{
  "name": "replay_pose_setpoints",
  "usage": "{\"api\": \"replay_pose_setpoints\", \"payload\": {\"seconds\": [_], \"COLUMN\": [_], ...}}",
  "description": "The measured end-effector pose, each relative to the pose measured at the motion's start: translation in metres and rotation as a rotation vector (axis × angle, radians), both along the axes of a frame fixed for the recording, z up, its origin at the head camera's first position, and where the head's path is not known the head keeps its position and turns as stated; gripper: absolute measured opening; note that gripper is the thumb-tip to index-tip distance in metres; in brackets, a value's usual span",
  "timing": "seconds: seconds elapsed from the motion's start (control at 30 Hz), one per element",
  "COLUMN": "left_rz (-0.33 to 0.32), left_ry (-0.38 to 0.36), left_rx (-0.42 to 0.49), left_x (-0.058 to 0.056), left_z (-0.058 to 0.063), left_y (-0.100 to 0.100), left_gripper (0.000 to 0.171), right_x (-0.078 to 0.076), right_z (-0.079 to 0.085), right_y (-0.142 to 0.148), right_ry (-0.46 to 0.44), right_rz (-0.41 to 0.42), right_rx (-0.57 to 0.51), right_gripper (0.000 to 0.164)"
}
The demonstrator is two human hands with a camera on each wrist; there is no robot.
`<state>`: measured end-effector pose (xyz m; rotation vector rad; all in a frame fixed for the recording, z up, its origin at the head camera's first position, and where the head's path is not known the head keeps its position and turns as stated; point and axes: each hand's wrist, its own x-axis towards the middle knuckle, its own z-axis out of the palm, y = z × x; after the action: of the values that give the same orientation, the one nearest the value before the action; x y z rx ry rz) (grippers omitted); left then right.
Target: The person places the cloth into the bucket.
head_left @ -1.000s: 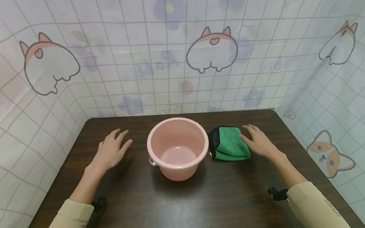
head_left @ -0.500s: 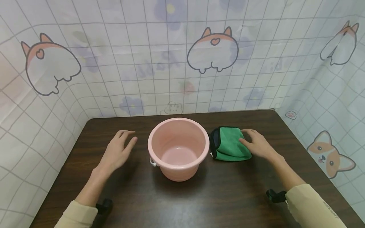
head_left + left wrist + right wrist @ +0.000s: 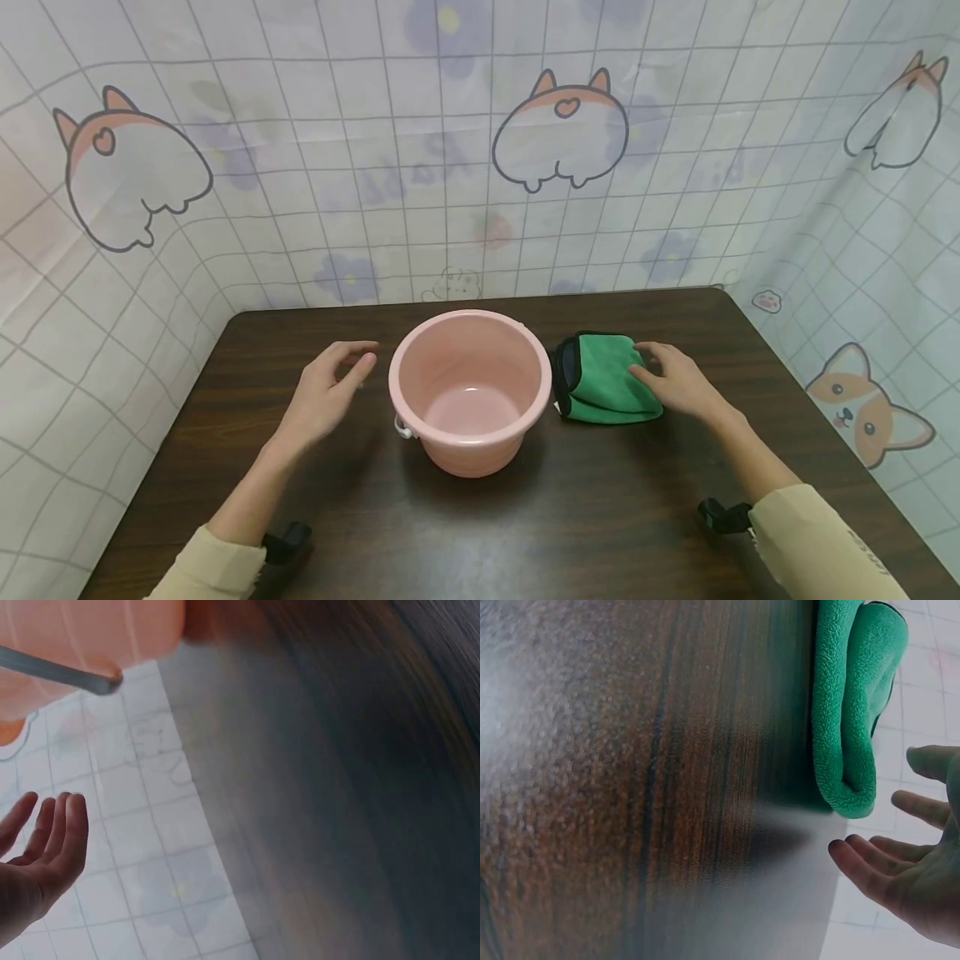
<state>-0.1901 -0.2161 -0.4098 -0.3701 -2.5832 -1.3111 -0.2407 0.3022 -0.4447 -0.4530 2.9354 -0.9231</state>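
Note:
A pink plastic bucket (image 3: 470,450) stands upright on the dark wooden table, its inside bare; part of its handle (image 3: 60,671) shows in the left wrist view. To its right lies a folded green cloth (image 3: 611,379) with black edging. My left hand (image 3: 327,396) hovers left of the bucket, fingers loosely bent, apart from it and holding nothing. Beside the cloth's right edge is my right hand (image 3: 678,379), fingers spread and relaxed. In the right wrist view a gap shows between the right hand's fingers (image 3: 877,874) and the cloth.
The dark wood-grain table (image 3: 480,550) ends at the back against a white gridded curtain (image 3: 375,167) with cartoon dogs, which also hangs along both sides. Black wrist straps (image 3: 726,515) sit at the cuffs of the beige sleeves (image 3: 817,542).
My left hand has moved right, closer to the bucket, and its fingers have bent a little more. The right hand has shifted slightly down and barely moved since. Bucket and cloth stay put.

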Motion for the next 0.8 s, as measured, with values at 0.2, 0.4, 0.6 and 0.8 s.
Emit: {"api": "replay_pose_setpoints", "payload": {"seconds": [0.2, 0.4, 0.6, 0.8], "left_rz": [-0.068, -0.146, -0.211, -0.243], "left_ry": [-0.136, -0.229, -0.338, -0.411], "left_rx": [0.187, 0.334, 0.489, 0.565], "left_x": [0.001, -0.001, -0.001, -0.003], "left_z": [0.001, 0.002, 0.005, 0.008], "left_y": [0.009, 0.015, 0.017, 0.018], "left_gripper": [0.043, 0.043, 0.049, 0.052], "right_x": [0.0, -0.001, -0.003, -0.005], "right_z": [-0.001, -0.002, -0.005, -0.006], "right_y": [0.0, 0.0, 0.001, 0.001], "right_ry": [-0.02, -0.055, -0.112, -0.138], "right_rz": [-0.017, -0.029, -0.029, -0.021], "right_rx": [-0.005, -0.008, -0.003, -0.025], "right_gripper": [0.053, 0.052, 0.053, 0.055]}}
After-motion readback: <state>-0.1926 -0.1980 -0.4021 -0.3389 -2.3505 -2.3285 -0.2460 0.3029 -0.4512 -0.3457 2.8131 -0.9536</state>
